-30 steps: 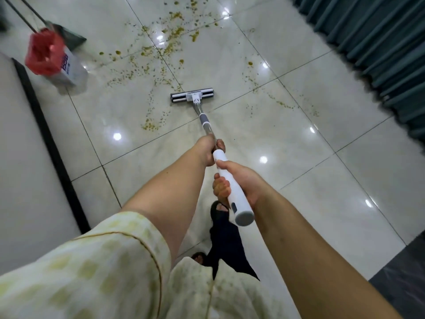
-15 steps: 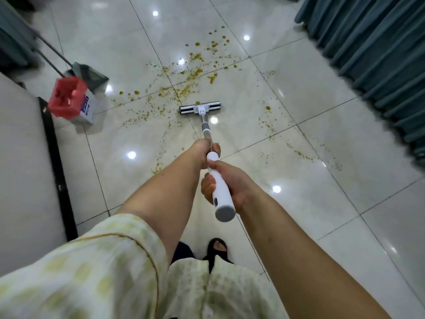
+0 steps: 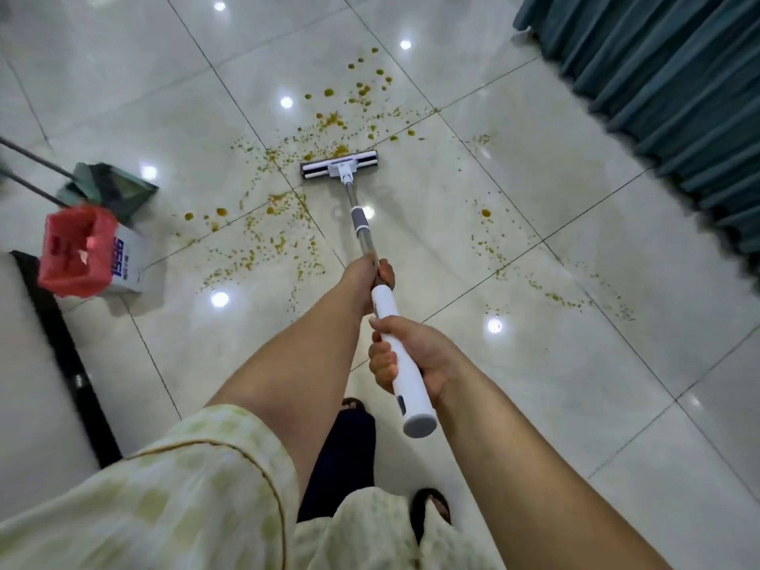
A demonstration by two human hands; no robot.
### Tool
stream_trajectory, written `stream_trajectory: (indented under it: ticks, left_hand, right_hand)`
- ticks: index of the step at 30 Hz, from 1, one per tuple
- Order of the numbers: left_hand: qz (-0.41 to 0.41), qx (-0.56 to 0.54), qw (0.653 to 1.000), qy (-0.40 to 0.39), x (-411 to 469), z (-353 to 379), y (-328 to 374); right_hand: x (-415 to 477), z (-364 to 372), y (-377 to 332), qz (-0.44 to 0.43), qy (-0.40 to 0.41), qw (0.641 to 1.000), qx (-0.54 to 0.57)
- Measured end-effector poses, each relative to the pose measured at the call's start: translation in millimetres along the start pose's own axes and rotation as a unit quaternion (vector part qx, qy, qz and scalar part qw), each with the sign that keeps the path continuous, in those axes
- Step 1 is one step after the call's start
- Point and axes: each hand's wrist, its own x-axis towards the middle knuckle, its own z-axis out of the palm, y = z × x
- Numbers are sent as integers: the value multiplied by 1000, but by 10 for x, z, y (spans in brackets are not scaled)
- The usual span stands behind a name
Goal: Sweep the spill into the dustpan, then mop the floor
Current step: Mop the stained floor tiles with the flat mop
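We look down along a long flat mop with a white plastic grip and a metal pole [image 3: 358,218], held out in front of us over a glossy, pale tiled floor [image 3: 534,384]. Our right hand [image 3: 405,355] is nearest us, with fingers and thumb curled tight round the white grip. Our left hand [image 3: 366,277], just ahead of it, wraps the bare pole where the grip ends. The mop's flat white head [image 3: 339,165] lies on the tiles well ahead of the left hand, amid a scattered spill of small yellow-brown crumbs and blobs [image 3: 279,236] that spreads ahead of both hands and out to either side. A green plastic dustpan [image 3: 111,189] stands far to the left of the left hand, apart from the mop, beside a white box lined with a red bag [image 3: 82,253]. We judge the sweeping step unfinished, since the spill is on the floor, not in the dustpan. The next move calls for keeping the head flat and gathering the crumbs leftward toward the dustpan.
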Motion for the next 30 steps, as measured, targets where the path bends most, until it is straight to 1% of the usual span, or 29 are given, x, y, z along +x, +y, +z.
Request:
stream_trajectory:
  ticks: [4,9,13,17,21,25,30]
  left_hand:
    - [-6,-20,999,-24,434,-20,575]
    - [4,-21,1000,-13,896,22,1247]
    - [8,-16,999,-33,933,15,1410]
    - [-6,-37,998,-41,730,-181,1179]
    - [-22,-47,998,-38,403,-385,816]
    - [-31,-41,997,-58,14,-651,311]
    - [-34,-43,996,-73,-555,-1018,-427]
  right_hand:
    - [545,312,-407,0,10,1000,17]
    - [1102,685,-903,-12,7,1000,12]
    - [1184,803,-997,-15,15,999,24]
    - [1065,764,-651,-18,29,999,43]
    - [831,666,-205,-12,21,998,64]
    - [467,446,365,2,1,997,79]
    - [48,155,1220,-20,-20,996,89]
